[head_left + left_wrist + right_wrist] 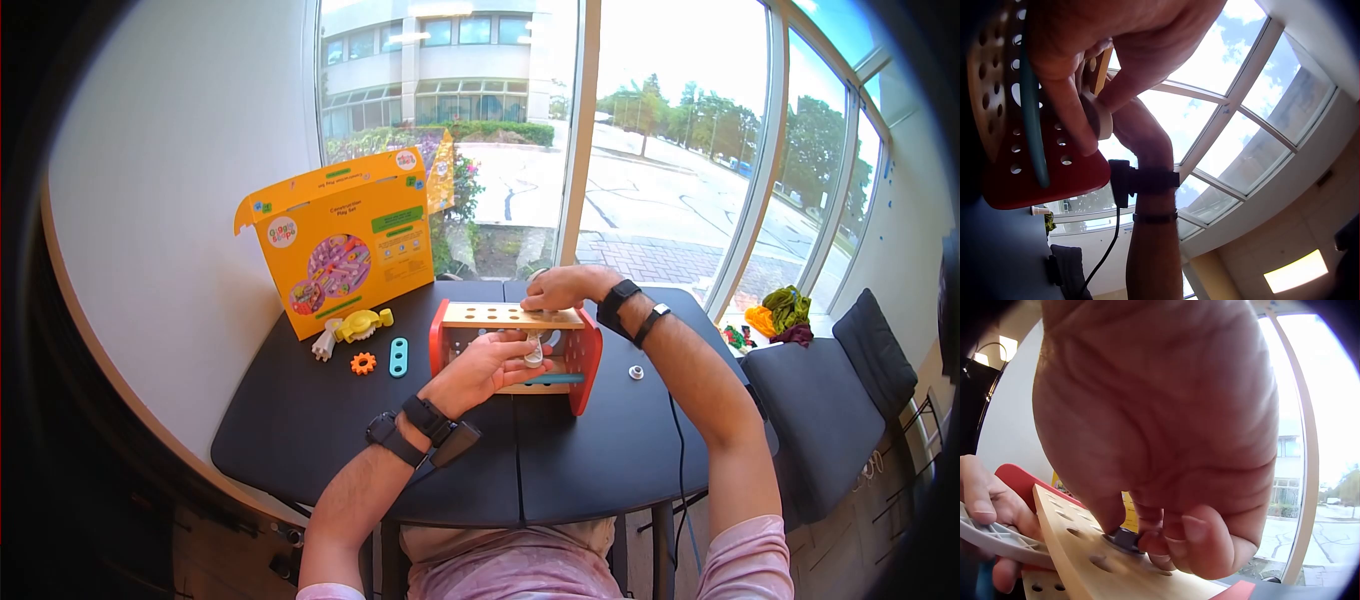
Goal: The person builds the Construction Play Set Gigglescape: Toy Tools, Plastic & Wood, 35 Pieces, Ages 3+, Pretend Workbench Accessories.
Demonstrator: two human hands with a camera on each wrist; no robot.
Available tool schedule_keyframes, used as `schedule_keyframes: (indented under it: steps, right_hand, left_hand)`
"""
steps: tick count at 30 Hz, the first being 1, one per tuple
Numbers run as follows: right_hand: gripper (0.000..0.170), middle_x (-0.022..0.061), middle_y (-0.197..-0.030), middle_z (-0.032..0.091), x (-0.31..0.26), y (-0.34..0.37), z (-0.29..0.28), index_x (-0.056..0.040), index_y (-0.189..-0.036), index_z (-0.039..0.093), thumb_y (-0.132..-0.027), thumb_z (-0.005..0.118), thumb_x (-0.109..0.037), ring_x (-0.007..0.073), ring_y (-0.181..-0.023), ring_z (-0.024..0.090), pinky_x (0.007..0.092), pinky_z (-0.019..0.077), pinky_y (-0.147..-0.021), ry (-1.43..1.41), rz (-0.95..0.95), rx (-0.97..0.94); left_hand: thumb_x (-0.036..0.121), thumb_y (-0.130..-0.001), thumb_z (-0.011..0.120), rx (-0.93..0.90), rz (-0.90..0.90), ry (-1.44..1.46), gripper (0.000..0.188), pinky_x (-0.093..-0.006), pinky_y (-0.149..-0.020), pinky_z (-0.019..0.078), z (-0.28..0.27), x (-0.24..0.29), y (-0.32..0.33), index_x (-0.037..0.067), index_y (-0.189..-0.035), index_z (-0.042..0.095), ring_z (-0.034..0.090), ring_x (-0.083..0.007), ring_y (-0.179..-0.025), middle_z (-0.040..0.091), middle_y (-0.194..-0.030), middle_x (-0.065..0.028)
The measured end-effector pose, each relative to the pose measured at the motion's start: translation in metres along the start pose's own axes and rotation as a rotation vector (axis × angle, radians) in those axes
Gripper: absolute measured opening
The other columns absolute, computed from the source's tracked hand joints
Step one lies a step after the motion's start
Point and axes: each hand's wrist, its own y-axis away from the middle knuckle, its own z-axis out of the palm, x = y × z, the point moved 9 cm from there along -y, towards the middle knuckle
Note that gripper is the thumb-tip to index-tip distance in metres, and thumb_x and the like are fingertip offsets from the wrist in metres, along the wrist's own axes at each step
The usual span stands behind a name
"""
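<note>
A toy bench with a holed wooden top board [480,314] and red side panels [587,362] stands on the black table. At its front, my left hand [478,370] pinches a light grey piece [535,352]; the right wrist view shows this grey piece [1013,547] as curved and ribbed, beside the board [1085,550]. My right hand [568,287] is over the right part of the top board. In the right wrist view, the fingers of my right hand [1154,412] pinch a dark grey fastener [1125,539] at the board's surface. A teal strip [1034,119] crosses the bench below.
On the table's left are a yellow box [345,240], a yellow toy piece [362,324], a white piece [325,343], an orange gear [363,364] and a light blue holed strip [398,357]. A small round piece [636,373] lies right of the bench, near a black cable.
</note>
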Motion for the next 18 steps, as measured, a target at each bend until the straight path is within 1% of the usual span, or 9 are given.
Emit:
schedule_keyframes:
  steps: [2, 5, 8, 9, 12, 16, 17, 18]
  right_hand:
    - [0.061, 0.0138, -0.118, 0.081, -0.002, 0.003, 0.000, -0.0065, -0.134, 0.077, -0.113, 0.049, -0.056, 0.0316, -0.111, 0.077, 0.0464, 0.0650, -0.087, -0.003, 0.006, 0.005]
    - [0.060, 0.0163, -0.119, 0.082, -0.003, -0.001, 0.000, -0.0072, -0.130, 0.079, -0.111, 0.051, -0.056, 0.0386, -0.112, 0.076, 0.0495, 0.0594, -0.096, 0.000, -0.105, 0.126]
    - [0.057, 0.0179, -0.131, 0.078, -0.001, -0.004, 0.003, -0.0067, -0.136, 0.077, -0.114, 0.050, -0.052, 0.0391, -0.124, 0.071, 0.0478, 0.0579, -0.103, 0.059, -0.102, 0.144]
    - [0.056, 0.0192, -0.132, 0.077, 0.000, -0.006, 0.005, -0.0066, -0.135, 0.077, -0.114, 0.052, -0.051, 0.0406, -0.125, 0.070, 0.0483, 0.0545, -0.108, 0.037, -0.083, 0.126]
    - [0.057, 0.0196, -0.134, 0.077, -0.002, 0.000, 0.001, -0.0063, -0.132, 0.079, -0.114, 0.051, -0.052, 0.0407, -0.127, 0.070, 0.0486, 0.0548, -0.107, 0.035, -0.093, 0.165]
    - [0.064, 0.0258, -0.113, 0.080, -0.011, 0.024, -0.012, -0.0014, -0.122, 0.079, -0.113, 0.052, -0.059, 0.0472, -0.109, 0.074, 0.0532, 0.0577, -0.097, 0.043, -0.070, 0.263]
    - [0.066, 0.0270, -0.102, 0.079, -0.017, 0.029, -0.017, 0.0009, -0.115, 0.078, -0.113, 0.054, -0.060, 0.0488, -0.099, 0.075, 0.0553, 0.0580, -0.088, -0.010, -0.160, 0.336]
    - [0.065, 0.0267, -0.100, 0.079, -0.016, 0.033, -0.019, 0.0010, -0.112, 0.078, -0.113, 0.055, -0.060, 0.0484, -0.097, 0.075, 0.0550, 0.0574, -0.086, -0.027, -0.181, 0.365]
  left_hand:
    - [0.006, -0.108, 0.073, -0.003, 0.001, 0.001, 0.039, -0.0373, -0.107, 0.0669, -0.001, 0.000, 0.000, -0.003, -0.143, 0.057, 0.077, -0.0341, -0.123, 0.069, -0.137, -0.0169]
    - [0.006, -0.108, 0.072, -0.006, 0.007, 0.001, 0.039, -0.0378, -0.107, 0.0667, -0.002, -0.001, -0.001, -0.003, -0.143, 0.056, 0.076, -0.0348, -0.123, 0.069, -0.138, -0.0163]
    - [0.005, -0.108, 0.072, 0.009, 0.006, -0.023, 0.040, -0.0386, -0.108, 0.0664, -0.003, -0.002, -0.002, -0.003, -0.143, 0.056, 0.076, -0.0347, -0.124, 0.068, -0.139, -0.0155]
    - [0.004, -0.108, 0.072, 0.018, 0.000, -0.035, 0.040, -0.0389, -0.108, 0.0662, -0.003, -0.002, -0.002, -0.002, -0.143, 0.056, 0.076, -0.0342, -0.125, 0.068, -0.139, -0.0152]
    - [0.006, -0.108, 0.072, 0.023, -0.006, -0.076, 0.041, -0.0398, -0.109, 0.0653, -0.001, -0.004, 0.001, -0.001, -0.145, 0.056, 0.076, -0.0317, -0.125, 0.069, -0.140, -0.0150]
    - [0.013, -0.108, 0.073, -0.058, -0.040, -0.170, 0.048, -0.0404, -0.109, 0.0635, 0.011, -0.007, 0.018, 0.000, -0.151, 0.054, 0.076, -0.0280, -0.123, 0.070, -0.142, -0.0162]
    - [0.016, -0.108, 0.073, -0.065, -0.044, -0.186, 0.055, -0.0410, -0.109, 0.0627, 0.013, -0.010, 0.025, 0.000, -0.155, 0.051, 0.076, -0.0273, -0.122, 0.071, -0.145, -0.0173]
    - [0.016, -0.108, 0.073, -0.065, -0.061, -0.200, 0.055, -0.0411, -0.109, 0.0628, 0.016, -0.011, 0.032, 0.000, -0.155, 0.051, 0.076, -0.0274, -0.122, 0.071, -0.145, -0.0172]
